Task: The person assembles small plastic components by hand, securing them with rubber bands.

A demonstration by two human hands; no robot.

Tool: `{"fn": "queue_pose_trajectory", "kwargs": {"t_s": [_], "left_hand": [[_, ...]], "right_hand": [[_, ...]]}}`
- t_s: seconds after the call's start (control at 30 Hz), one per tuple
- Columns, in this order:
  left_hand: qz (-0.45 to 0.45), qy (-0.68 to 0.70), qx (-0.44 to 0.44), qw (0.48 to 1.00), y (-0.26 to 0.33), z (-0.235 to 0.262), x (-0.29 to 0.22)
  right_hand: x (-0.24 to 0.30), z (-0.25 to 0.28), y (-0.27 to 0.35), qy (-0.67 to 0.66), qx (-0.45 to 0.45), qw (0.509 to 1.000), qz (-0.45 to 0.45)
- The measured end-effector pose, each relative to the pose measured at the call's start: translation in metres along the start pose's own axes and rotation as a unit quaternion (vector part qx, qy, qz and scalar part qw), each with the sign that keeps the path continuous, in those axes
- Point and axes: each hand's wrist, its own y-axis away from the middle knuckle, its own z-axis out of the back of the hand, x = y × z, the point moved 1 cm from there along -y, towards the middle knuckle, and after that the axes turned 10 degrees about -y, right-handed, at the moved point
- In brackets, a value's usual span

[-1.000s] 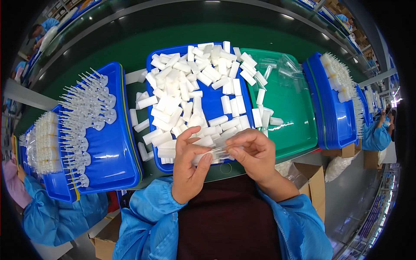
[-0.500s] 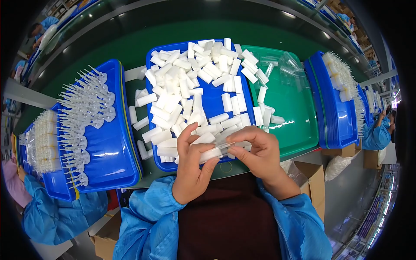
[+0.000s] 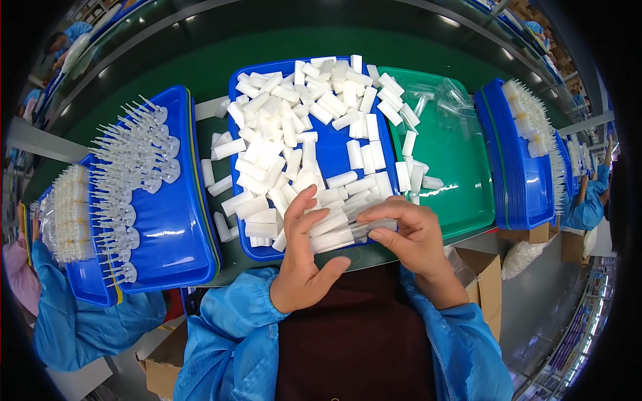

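My right hand (image 3: 418,240) pinches a clear plastic sleeve (image 3: 361,231) between thumb and fingers. A white foam block (image 3: 332,241) lies in line with the sleeve's left end; whether it sits partly inside I cannot tell. My left hand (image 3: 302,260) is open beside the block, its thumb stretched away and its fingers raised. Both hands are over the near edge of a blue tray (image 3: 331,146), where many similar white blocks (image 3: 264,157) are heaped. To its right, a green tray (image 3: 461,180) holds some blocks and several clear plastic pieces (image 3: 451,100).
At left, a stack of blue trays (image 3: 167,234) carries rows of clear parts with thin upright stems (image 3: 127,167). More stacked blue trays (image 3: 515,180) stand at right. Loose blocks (image 3: 219,175) lie on the green table. A co-worker's blue sleeve (image 3: 60,301) shows at lower left.
My left thumb has swung away from the block and the left hand has opened. My right hand has shifted slightly right, still pinching the clear sleeve.
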Motion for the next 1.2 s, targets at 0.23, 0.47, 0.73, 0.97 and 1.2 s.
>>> {"fn": "queue_pose_trajectory", "kwargs": {"t_s": [0.23,0.47,0.73,0.97,1.2], "left_hand": [[-0.101,0.018,-0.047,0.994,0.003,-0.01,0.01],[0.004,0.037,-0.111,0.993,-0.001,-0.014,-0.009],[-0.009,0.043,-0.112,0.993,0.001,-0.014,-0.007],[-0.076,-0.019,-0.097,0.992,0.006,-0.017,0.001],[-0.163,-0.006,-0.136,0.977,0.005,-0.021,0.015]], "right_hand": [[-0.006,-0.009,0.004,0.059,-0.009,0.997,0.058],[0.006,-0.017,0.009,0.113,-0.018,0.991,0.064],[0.015,-0.019,0.008,0.186,0.009,0.975,0.121],[0.009,-0.025,0.005,0.178,0.02,0.977,0.12],[0.007,-0.031,0.007,0.167,0.03,0.978,0.119]]}}
